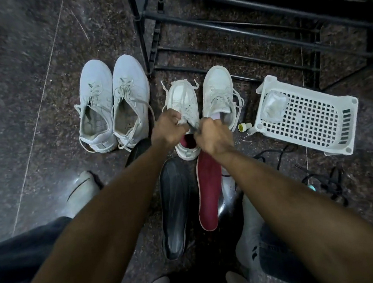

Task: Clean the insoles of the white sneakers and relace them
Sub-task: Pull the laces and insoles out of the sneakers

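Both hands over the near white sneaker point(183, 109) on the floor: left hand point(167, 126) and right hand point(212, 136) fingers curled, each pinching its lace point(186, 120) at the throat. Red insole point(209, 192) lies just behind the right fingers; second sneaker point(218, 92) just beyond them. Judgement: lacing step; keep both ends even, tension equal, feed eyelets in order, avoid twisting.
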